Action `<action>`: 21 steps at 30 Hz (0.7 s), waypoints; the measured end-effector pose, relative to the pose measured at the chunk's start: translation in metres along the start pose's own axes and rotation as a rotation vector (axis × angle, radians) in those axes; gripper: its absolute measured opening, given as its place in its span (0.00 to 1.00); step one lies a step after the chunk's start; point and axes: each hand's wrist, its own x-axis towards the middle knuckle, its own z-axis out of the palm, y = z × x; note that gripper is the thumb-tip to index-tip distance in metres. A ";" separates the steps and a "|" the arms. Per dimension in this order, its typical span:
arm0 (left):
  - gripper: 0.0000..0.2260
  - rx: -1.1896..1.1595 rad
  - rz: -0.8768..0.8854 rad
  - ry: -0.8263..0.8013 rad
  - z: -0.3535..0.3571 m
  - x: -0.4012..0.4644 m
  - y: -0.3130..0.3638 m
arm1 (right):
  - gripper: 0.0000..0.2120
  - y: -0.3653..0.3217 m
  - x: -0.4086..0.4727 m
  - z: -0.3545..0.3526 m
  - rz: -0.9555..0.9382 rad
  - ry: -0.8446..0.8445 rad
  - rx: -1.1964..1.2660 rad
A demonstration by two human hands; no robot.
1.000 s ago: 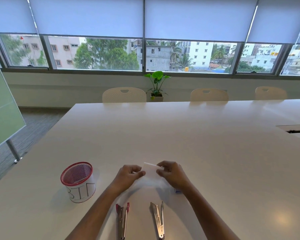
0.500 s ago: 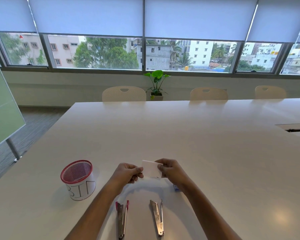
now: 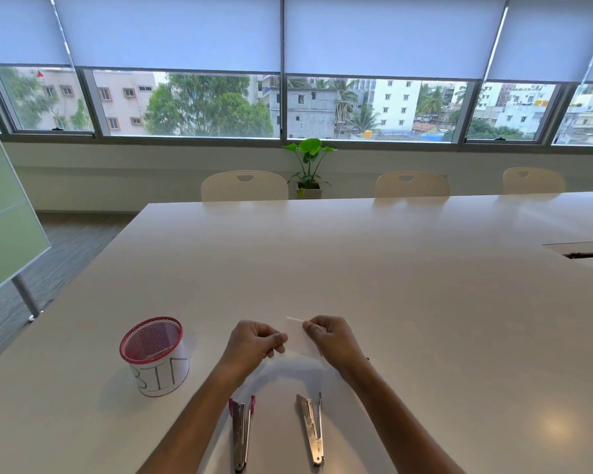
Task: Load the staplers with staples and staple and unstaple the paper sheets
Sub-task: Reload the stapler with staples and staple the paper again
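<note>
White table (image 3: 356,261) by windows (image 3: 206,104); floor (image 3: 65,254) perhaps carpeted.

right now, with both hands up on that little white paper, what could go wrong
1. The left hand and right hand each pinch only an edge of the small white paper, held above the table; a slack grip could drop it.
2. Both open staplers, the pink one and the silver one, lie between the forearms, so lowering an arm might knock them.
</note>
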 end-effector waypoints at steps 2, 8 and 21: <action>0.05 0.017 0.015 -0.003 0.000 -0.001 0.002 | 0.12 -0.001 0.000 0.001 0.001 0.013 0.002; 0.05 -0.002 -0.001 -0.032 -0.002 -0.001 0.003 | 0.13 -0.006 -0.002 0.002 -0.019 0.036 0.026; 0.06 -0.330 -0.089 -0.025 0.011 0.003 0.016 | 0.10 -0.016 -0.010 0.003 -0.111 -0.061 0.045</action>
